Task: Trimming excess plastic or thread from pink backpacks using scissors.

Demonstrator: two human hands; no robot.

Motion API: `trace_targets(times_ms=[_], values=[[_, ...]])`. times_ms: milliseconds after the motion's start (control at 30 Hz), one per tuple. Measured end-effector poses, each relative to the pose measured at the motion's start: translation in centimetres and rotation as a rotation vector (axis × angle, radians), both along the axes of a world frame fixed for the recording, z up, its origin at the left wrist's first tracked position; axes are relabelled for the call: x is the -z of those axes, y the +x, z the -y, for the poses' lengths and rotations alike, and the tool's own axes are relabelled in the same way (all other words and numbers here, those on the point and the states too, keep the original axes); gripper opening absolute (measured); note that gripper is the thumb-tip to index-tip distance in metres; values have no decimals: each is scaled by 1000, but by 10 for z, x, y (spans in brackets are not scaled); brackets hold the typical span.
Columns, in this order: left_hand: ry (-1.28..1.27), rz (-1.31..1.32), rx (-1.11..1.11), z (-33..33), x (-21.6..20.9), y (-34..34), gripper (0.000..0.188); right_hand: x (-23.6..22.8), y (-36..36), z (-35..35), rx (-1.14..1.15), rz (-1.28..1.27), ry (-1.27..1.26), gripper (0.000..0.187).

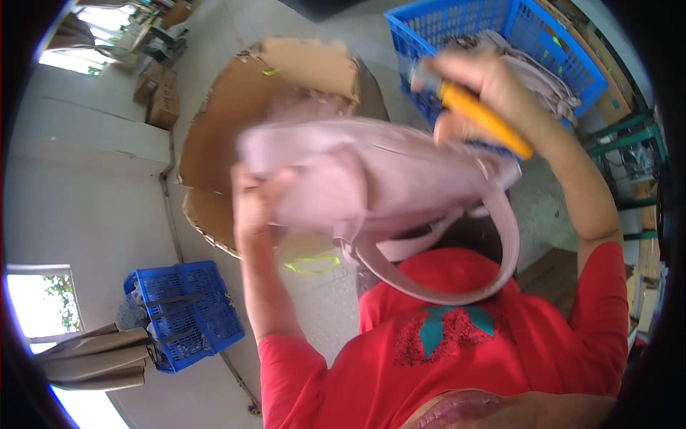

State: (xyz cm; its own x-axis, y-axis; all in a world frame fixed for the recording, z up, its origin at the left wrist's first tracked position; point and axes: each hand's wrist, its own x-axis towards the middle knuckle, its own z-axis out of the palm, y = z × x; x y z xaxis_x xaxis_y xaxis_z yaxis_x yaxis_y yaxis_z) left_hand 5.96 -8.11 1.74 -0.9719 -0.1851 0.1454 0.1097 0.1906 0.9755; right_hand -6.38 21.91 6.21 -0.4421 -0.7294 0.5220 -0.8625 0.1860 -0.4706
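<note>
A pale pink handbag (pixel 421 179) with a long strap loop lies across the middle, in front of my body. My left hand (pixel 259 196) grips its left end, fingers partly hidden by the bag and smeared by motion. Above the bag's right end, my right hand (pixel 493 89) is raised, closed around a yellow-handled tool (pixel 486 120). The tool has a grey tip near my fingertips; blur hides its exact kind. The strap (pixel 504 247) hangs down in a loop over my red shirt.
Beyond the bag stands a large open cardboard box (pixel 229 121) with pinkish material inside. At the far right, a blue plastic crate (pixel 457 25) holds pinkish-grey items. Another blue crate (pixel 189 314) sits at left. A yellow-green band (pixel 313 266) lies on the floor.
</note>
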Motion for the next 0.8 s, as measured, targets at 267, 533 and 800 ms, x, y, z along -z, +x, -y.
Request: trace_targets(times_ms=[267,533,800], values=[[606,-348,-333,48,104,40,51,89,-26,-53,-85,887,-566,63],[1392,157,-34,-186,148,52,44,147,28,-22,455,799,-214,56],[1553,108,11,-167,139,55,52,190,15,-78,726,922,-225,41]])
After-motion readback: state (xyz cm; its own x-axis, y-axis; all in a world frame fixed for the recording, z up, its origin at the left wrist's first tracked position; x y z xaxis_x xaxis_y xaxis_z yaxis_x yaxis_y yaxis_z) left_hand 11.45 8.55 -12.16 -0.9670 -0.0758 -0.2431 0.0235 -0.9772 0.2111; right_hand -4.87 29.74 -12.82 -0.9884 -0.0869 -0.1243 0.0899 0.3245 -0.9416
